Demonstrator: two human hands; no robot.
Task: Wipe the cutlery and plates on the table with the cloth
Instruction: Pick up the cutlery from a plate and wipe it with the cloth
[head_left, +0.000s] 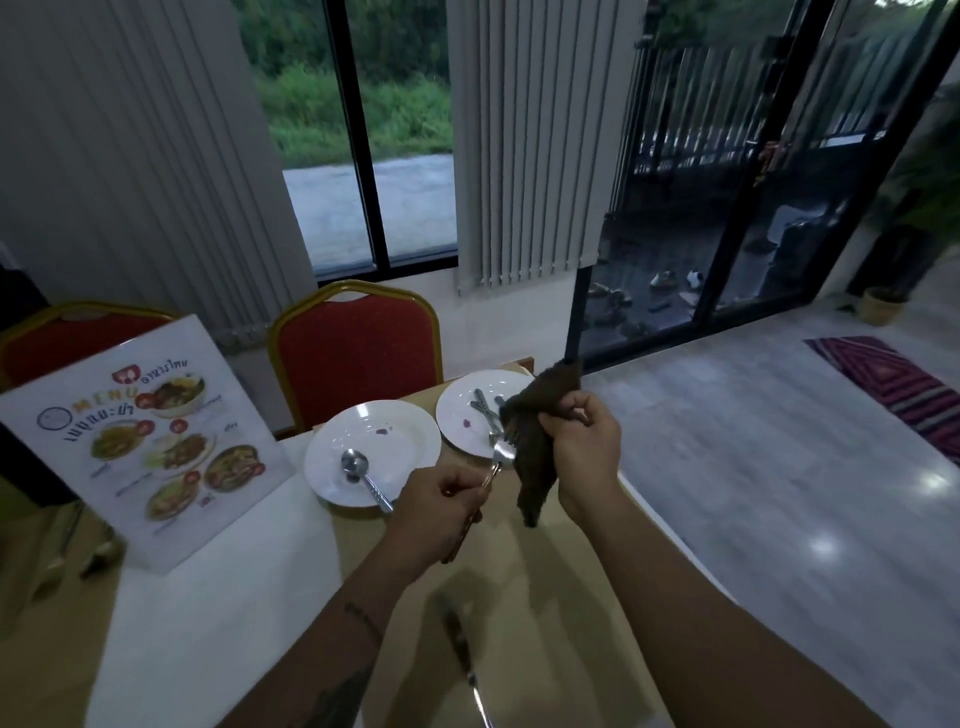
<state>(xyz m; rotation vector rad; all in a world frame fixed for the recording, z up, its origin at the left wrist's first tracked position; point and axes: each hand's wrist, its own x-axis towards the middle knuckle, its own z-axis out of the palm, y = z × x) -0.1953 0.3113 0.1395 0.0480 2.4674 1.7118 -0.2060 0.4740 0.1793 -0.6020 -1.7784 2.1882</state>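
My left hand (441, 512) grips a fork (500, 460) by its handle, tines up over the table. My right hand (584, 449) is closed on a dark brown cloth (535, 447) that hangs beside the fork's tines and touches them. Two white plates stand beyond my hands. The nearer plate (410, 431) carries a spoon (363, 475) and a small purple stain. On the far plate (460, 415) lie some cutlery pieces (485, 410), partly hidden by the cloth, and a purple stain. A knife (467, 665) lies on the table close to me.
A standing menu card (150, 447) is at the left on the table. Two red chairs with gold frames (358, 353) stand behind the table. The table's right edge (670, 545) drops to a grey floor with a striped rug (904, 389).
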